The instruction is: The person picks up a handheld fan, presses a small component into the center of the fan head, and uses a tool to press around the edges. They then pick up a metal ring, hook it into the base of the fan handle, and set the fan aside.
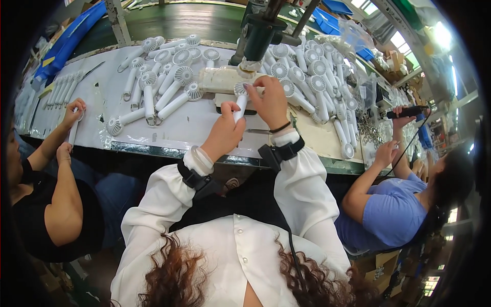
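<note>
My left hand [224,132] is closed around the handle of a white fan-like piece [239,106] with a round ribbed head. My right hand [271,100] pinches at the ribbed head from the right, its fingertips pressed close to it. The piece stands tilted up in front of a beige block [217,79], under the dark green head of a bench press [257,41]. Whether my right fingers hold some smaller part cannot be made out. A thin metal tool [258,131] lies on the table beside my right wrist.
Piles of similar white pieces [174,77] lie left of the press, with more [317,77] to the right. A person in black [61,204] works at the left; another in blue [388,204] holds a corded black tool [407,111] at the right. A green conveyor belt [174,23] runs behind.
</note>
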`<action>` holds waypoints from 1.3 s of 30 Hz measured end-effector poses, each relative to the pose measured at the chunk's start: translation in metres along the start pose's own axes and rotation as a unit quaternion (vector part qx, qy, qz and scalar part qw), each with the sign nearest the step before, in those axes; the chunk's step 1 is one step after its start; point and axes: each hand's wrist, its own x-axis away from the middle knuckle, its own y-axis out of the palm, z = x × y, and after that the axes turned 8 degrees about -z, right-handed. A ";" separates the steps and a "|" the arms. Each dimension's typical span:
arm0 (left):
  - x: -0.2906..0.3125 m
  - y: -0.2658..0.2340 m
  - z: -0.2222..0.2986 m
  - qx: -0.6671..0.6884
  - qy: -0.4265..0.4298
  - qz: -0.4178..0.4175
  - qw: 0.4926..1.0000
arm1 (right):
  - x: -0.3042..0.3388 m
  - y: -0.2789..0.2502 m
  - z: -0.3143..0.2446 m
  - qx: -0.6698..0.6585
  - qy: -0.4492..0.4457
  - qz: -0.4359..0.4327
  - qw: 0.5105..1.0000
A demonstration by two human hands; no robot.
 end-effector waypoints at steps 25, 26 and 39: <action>-0.037 -0.026 0.010 0.030 -0.092 -0.009 0.995 | -0.114 -0.174 -0.022 -0.703 -0.118 0.058 0.698; -0.042 -0.022 0.014 0.032 -0.089 -0.014 0.995 | -0.093 -0.186 -0.018 -0.695 -0.116 0.062 0.707; -0.032 -0.016 0.001 -0.329 -0.002 0.080 0.941 | 0.043 -0.108 -0.053 0.085 -0.095 -0.159 0.979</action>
